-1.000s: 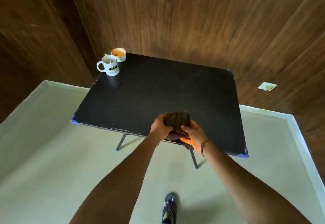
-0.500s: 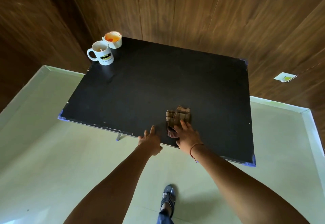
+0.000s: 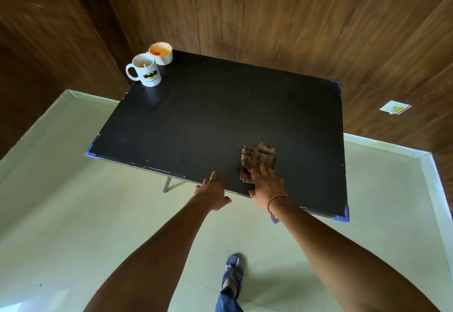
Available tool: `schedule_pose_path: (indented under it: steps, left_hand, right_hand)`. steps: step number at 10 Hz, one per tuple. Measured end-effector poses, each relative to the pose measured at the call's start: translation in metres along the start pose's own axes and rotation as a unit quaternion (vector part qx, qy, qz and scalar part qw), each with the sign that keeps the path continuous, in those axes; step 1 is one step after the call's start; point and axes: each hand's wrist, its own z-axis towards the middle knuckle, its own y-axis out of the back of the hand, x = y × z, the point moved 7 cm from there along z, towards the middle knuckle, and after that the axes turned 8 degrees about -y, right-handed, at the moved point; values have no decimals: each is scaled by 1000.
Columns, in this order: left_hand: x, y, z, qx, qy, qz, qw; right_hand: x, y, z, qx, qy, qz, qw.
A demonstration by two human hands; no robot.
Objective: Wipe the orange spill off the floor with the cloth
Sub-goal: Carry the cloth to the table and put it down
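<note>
A folded brown cloth (image 3: 257, 158) lies on the black table (image 3: 196, 120) near its front edge. My right hand (image 3: 267, 185) rests flat with its fingertips on the cloth's near edge, not gripping it. My left hand (image 3: 213, 193) sits at the table's front edge just left of the cloth, fingers apart and holding nothing. No orange spill shows on the pale floor (image 3: 85, 213) in this view.
A white mug with a bat logo (image 3: 144, 71) and a white cup with orange residue (image 3: 161, 53) stand at the table's far left corner. Wood-panel walls rise behind. A small white wall plate (image 3: 394, 107) is at right. My sandalled foot (image 3: 232, 272) is below.
Both hands held the folded cloth above the table edge a second ago. The cloth now lies on the table, my left hand has let go, and my right hand rests on it.
</note>
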Motion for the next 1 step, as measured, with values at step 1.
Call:
schedule_pose_path:
  steps: [1]
  left_hand:
    - [-5, 15, -26, -92, -21, -49, 994]
  right_hand:
    - [7, 21, -30, -88, 37, 94, 991]
